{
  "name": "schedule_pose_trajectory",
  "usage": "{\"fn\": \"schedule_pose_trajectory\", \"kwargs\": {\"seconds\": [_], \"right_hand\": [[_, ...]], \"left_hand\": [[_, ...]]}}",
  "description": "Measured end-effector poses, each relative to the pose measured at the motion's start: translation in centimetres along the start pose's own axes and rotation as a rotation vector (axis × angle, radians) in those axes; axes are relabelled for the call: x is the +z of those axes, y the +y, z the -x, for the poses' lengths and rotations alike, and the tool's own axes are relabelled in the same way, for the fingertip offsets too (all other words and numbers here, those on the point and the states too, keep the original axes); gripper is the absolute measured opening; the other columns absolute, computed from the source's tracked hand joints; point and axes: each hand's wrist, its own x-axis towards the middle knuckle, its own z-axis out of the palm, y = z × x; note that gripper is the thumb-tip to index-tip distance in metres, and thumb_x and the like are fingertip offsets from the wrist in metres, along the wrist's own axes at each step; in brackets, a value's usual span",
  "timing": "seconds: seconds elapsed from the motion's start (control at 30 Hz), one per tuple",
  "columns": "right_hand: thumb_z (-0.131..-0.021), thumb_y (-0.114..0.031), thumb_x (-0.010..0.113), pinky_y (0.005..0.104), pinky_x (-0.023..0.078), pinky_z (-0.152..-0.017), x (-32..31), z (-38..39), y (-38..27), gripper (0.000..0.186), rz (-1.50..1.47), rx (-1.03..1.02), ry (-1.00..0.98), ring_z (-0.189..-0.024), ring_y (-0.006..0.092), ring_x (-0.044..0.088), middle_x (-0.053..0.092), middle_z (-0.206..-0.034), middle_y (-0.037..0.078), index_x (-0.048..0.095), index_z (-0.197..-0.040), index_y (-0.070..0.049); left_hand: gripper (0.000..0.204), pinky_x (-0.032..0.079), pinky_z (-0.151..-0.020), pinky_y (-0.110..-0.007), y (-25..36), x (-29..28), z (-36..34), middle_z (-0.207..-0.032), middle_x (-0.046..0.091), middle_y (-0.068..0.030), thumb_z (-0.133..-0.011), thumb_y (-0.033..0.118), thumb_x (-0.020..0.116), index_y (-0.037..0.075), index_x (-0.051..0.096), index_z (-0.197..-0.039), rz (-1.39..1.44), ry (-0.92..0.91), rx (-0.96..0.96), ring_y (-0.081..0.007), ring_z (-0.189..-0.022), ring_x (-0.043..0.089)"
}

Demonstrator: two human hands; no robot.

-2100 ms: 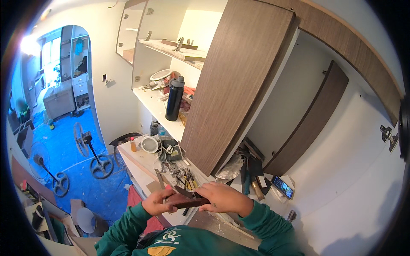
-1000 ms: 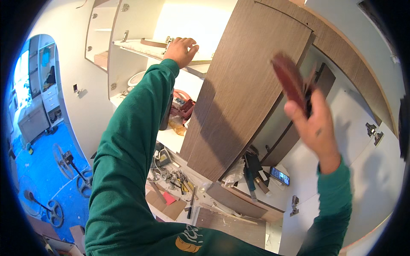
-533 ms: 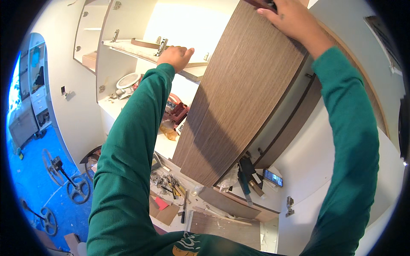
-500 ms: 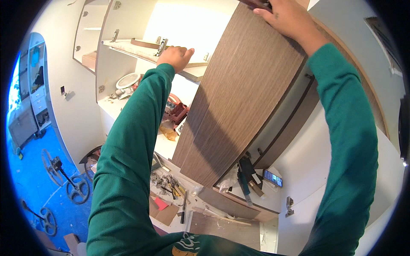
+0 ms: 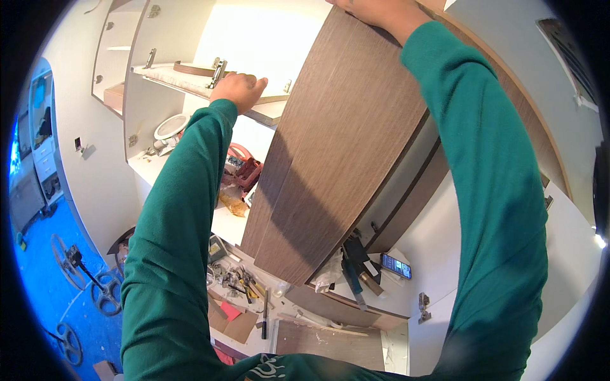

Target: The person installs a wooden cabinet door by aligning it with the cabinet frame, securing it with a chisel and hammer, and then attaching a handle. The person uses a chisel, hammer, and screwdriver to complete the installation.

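A tall brown wood-grain panel point(image 5: 343, 127) stands tilted in front of the white cabinet. At the top of the picture my right hand point(image 5: 384, 14) is closed over the panel's upper edge; the frame cuts off part of its fingers. My left hand point(image 5: 240, 91) is at the cabinet shelf point(image 5: 171, 75), thumb out and fingers curled. What those fingers hold, if anything, is hidden. Right beside it stands a metal hinge point(image 5: 217, 73). A curved brown strip point(image 5: 190, 68) lies on the shelf.
Below, the worktop holds scattered small hardware point(image 5: 232, 276), a black-handled tool point(image 5: 265, 314) and a red piece point(image 5: 230, 310). A phone point(image 5: 396, 265) lies right of the panel. A white ring point(image 5: 171, 126) and red tool point(image 5: 248, 174) sit inside the cabinet. Blue floor covering point(image 5: 38, 267) spreads left.
The view has shifted, so the cabinet and panel appear further left. My right hand has gone up and left along the panel's top edge. My left hand stays beside the hinge.
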Motion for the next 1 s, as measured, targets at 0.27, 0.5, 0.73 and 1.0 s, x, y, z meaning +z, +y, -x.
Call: {"fn": "schedule_pose_trajectory", "kwargs": {"seconds": [0.27, 0.5, 0.73, 1.0], "right_hand": [[-0.094, -0.039, 0.067, 0.0458, 0.050, -0.097, -1.0, 0.6, 0.7, 0.048, 0.019, 0.005, -0.071, -0.112, 0.0363, 0.060, 0.064, -0.117, 0.020, 0.064, -0.117, 0.003], [-0.093, -0.036, 0.069, 0.0446, 0.049, -0.098, -0.7, 1.1, 0.6, 0.045, -0.008, -0.029, -0.009, -0.111, 0.0349, 0.060, 0.064, -0.116, 0.018, 0.064, -0.116, 0.002], [-0.092, -0.036, 0.069, 0.0456, 0.050, -0.094, -3.2, 3.7, 3.1, 0.046, 0.016, 0.051, -0.042, -0.108, 0.0356, 0.061, 0.064, -0.112, 0.019, 0.062, -0.117, 0.002], [-0.091, -0.034, 0.070, 0.0457, 0.050, -0.093, -4.1, 9.9, 6.0, 0.049, -0.030, -0.022, 0.011, -0.107, 0.0363, 0.061, 0.064, -0.114, 0.020, 0.059, -0.122, 0.002]], "left_hand": [[0.065, 0.047, -0.106, -0.048, 0.0, -0.2, -0.1, -0.112, 0.072, -0.0212, -0.105, 0.050, 0.032, 0.003, 0.075, -0.107, -0.034, -0.031, 0.004, -0.0373, -0.116, 0.062], [0.064, 0.047, -0.106, -0.048, 0.1, -0.5, -0.1, -0.112, 0.072, -0.0217, -0.107, 0.047, 0.029, 0.003, 0.075, -0.108, -0.117, -0.059, 0.004, -0.0381, -0.116, 0.062], [0.057, 0.051, -0.102, -0.048, 1.6, -1.7, 0.7, -0.113, 0.072, -0.0189, -0.110, 0.041, 0.030, 0.003, 0.072, -0.113, -0.211, -0.058, 0.113, -0.0378, -0.112, 0.066], [0.048, 0.052, -0.105, -0.046, 1.6, -1.2, 0.4, -0.117, 0.071, -0.0145, -0.113, 0.035, 0.029, 0.009, 0.064, -0.130, -0.326, -0.123, 0.123, -0.0335, -0.118, 0.064]]}}
